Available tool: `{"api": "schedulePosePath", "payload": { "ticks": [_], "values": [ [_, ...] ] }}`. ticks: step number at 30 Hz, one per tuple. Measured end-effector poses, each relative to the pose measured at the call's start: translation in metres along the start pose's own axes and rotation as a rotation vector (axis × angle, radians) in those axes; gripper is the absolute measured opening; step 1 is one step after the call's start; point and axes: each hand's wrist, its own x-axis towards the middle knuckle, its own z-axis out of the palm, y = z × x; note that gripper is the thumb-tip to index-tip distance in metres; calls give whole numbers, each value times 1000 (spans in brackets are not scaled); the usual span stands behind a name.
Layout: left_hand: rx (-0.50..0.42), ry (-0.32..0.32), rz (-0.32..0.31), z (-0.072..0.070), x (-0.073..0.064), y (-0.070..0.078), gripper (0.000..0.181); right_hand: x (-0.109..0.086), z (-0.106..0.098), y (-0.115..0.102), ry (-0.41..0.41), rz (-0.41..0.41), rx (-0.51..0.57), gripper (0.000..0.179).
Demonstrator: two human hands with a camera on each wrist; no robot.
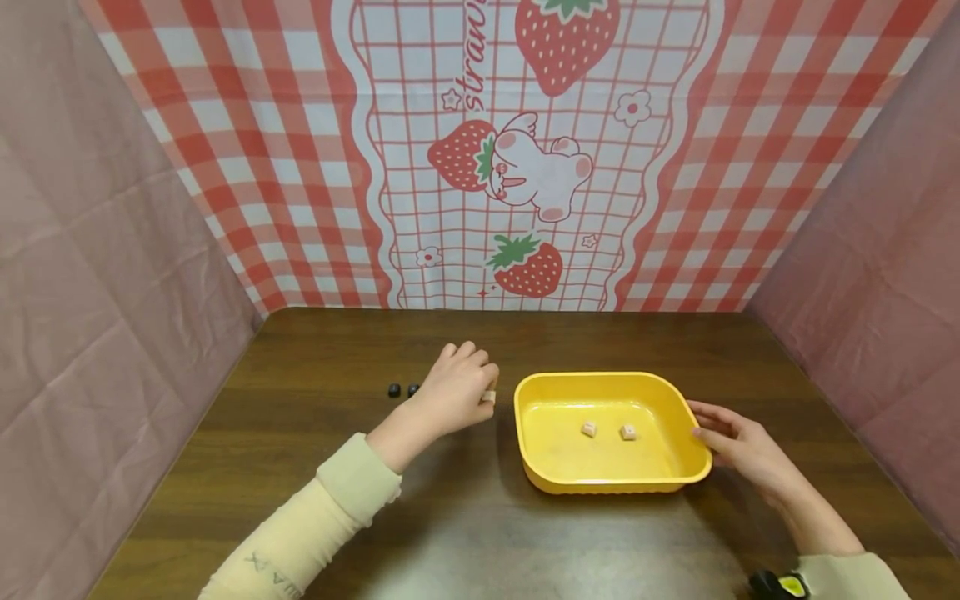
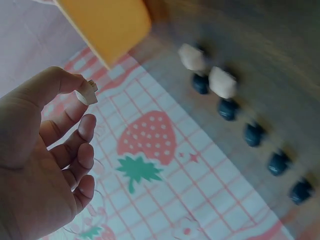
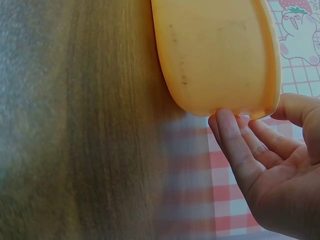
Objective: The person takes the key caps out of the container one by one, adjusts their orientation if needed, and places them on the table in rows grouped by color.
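Note:
My left hand [image 1: 459,385] is over the table left of a yellow plastic basin [image 1: 615,485]. Its thumb and index finger pinch a small beige cube-shaped block [image 2: 87,93], while the other fingers curl loosely. Near this hand, a row of small black blocks [image 2: 254,134] and two beige blocks [image 2: 221,82] lies on the table, mostly hidden behind the hand in the head view. My right hand [image 1: 750,446] holds the basin's right end, thumb at the rim and fingers against the outer wall. Inside the basin lie two marked beige blocks [image 1: 627,432].
The dark wooden table [image 1: 285,467] ends at a red-and-white checked cloth [image 1: 300,167] with strawberry prints at the back. Pinkish cloth walls [image 1: 97,275] stand at both sides. A black-and-green item [image 1: 783,585] is at the right wrist.

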Motion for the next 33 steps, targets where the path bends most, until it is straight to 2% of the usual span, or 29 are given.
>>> {"api": "schedulePosePath", "payload": {
  "ticks": [7, 15, 24, 33],
  "values": [
    [-6, 16, -55, 11, -17, -21, 19, 0, 1, -1, 0, 5, -10, 63],
    [-13, 36, -112, 30, -32, -39, 19, -1, 1, 0, 6, 13, -24, 64],
    [-20, -20, -165, 43, -41, -53, 17, -1, 2, 0, 2, -11, -3, 62],
    [-13, -77, -192, 53, -41, -60, 18, 0, 3, 2, 8, -5, -20, 62]
  ]
}}
